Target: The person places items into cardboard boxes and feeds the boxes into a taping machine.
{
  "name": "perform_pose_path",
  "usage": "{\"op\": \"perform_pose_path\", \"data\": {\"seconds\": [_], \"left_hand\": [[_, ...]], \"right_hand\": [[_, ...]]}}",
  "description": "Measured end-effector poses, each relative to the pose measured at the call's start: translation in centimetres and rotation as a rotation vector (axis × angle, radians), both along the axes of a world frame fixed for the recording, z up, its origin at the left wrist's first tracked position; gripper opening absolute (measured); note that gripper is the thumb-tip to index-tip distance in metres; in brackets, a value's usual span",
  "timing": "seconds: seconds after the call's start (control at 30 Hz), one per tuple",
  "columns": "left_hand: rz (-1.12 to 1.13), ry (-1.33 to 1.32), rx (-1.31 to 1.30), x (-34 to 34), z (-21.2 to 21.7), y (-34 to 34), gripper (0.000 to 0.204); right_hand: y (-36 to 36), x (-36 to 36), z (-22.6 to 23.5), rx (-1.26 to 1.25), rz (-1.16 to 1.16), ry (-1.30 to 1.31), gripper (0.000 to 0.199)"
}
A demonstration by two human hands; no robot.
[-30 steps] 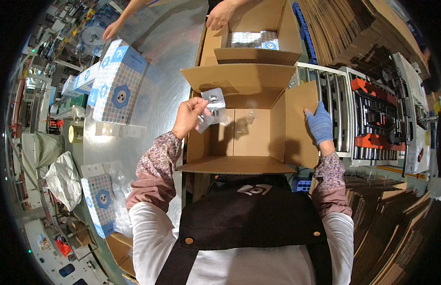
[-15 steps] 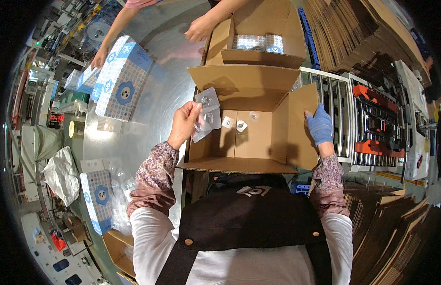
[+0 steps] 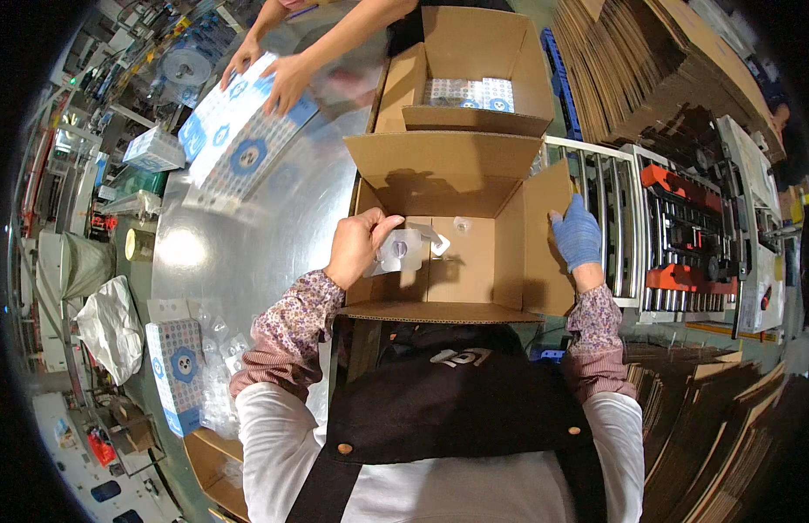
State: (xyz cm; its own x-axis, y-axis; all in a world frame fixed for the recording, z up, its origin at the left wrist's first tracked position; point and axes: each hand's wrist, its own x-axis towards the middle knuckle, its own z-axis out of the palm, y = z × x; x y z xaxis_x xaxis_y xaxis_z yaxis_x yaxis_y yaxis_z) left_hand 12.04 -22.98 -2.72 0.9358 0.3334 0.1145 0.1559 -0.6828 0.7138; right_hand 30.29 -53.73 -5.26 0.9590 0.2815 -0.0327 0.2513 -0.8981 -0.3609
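An open brown cardboard box (image 3: 456, 166) stands in front of me, its flaps spread. My left hand (image 3: 356, 246) holds a clear plastic blister piece (image 3: 402, 251) over the box's left side, just inside the opening. My right hand (image 3: 577, 237), in a blue glove, presses against the box's right flap (image 3: 544, 227). A small clear piece (image 3: 462, 225) lies on the box's bottom.
Another person's hands (image 3: 287, 78) hold a stack of blue-and-white boxes (image 3: 239, 139) on the shiny metal table (image 3: 247, 253). A second open carton (image 3: 474, 61) sits behind mine. A roller conveyor (image 3: 622, 209) and flat cardboard stacks (image 3: 648, 70) are at right. One blue-and-white box (image 3: 179, 370) stands at lower left.
My left hand has brought the clear blister piece down and rightward into the box opening. The other person's hands moved onto the blue-and-white boxes at the far left.
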Motion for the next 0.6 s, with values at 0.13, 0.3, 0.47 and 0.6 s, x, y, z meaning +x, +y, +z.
{"op": "perform_pose_path", "data": {"seconds": [0.13,0.3,0.47,0.6], "left_hand": [[0.053,0.026,-0.017,-0.1,-0.1,0.1,0.037],[0.495,-0.017,0.056,-5.4,-2.4,7.2,0.034],[0.995,0.099,0.405,-25.6,-7.4,17.5,0.031],[1.308,0.299,0.665,-41.3,-9.3,18.0,0.048]], "right_hand": [[-0.2,-0.2,-0.7,-0.03,-0.003,-0.051,0.046],[-1.0,0.0,-1.6,0.006,-0.036,0.024,0.044],[-0.6,-0.8,-0.3,0.045,-0.007,0.004,0.041],[-0.3,-0.6,-0.1,0.034,0.029,0.018,0.042]]}}
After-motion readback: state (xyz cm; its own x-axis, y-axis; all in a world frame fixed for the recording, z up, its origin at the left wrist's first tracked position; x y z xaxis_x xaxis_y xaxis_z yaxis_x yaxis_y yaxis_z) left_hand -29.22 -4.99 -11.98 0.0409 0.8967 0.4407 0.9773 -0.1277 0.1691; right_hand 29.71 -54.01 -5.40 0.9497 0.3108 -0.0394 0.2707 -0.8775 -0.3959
